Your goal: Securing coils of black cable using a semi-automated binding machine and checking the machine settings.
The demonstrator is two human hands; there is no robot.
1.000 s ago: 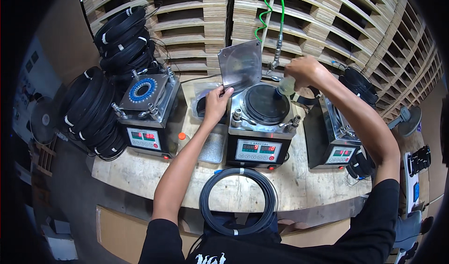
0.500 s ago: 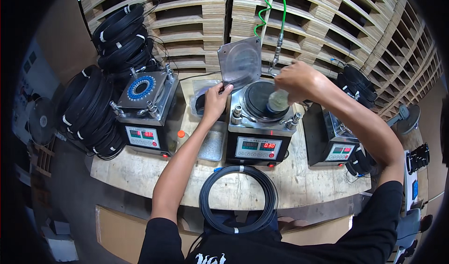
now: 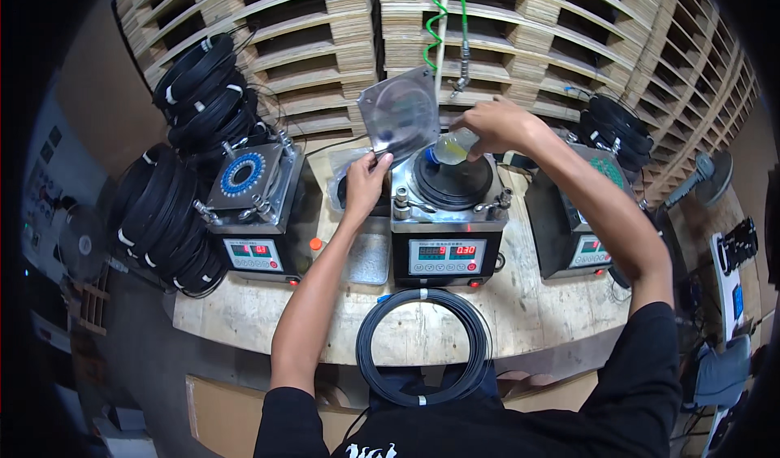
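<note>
Over the black round pad of the middle polishing machine, my right hand is closed around a clear bottle. Some yellowish liquid shows inside the bottle. It is tipped, its blue cap end low, close above the pad; whether liquid comes out is too small to tell. My left hand pinches the lower edge of a square metal plate, which stands tilted up beside the machine's far left corner. A coil of black cable lies at the table's front edge, against my body.
A left machine carries a plate with a ring of blue parts; a right machine has green ones. Black cable coils pile at the left. An orange-capped bottle and clear tray stand between machines. A green-hosed air nozzle hangs behind.
The bottle has shifted left across the pad, and its blue cap end now points left. My left hand still holds the plate. The whole view has shifted slightly.
</note>
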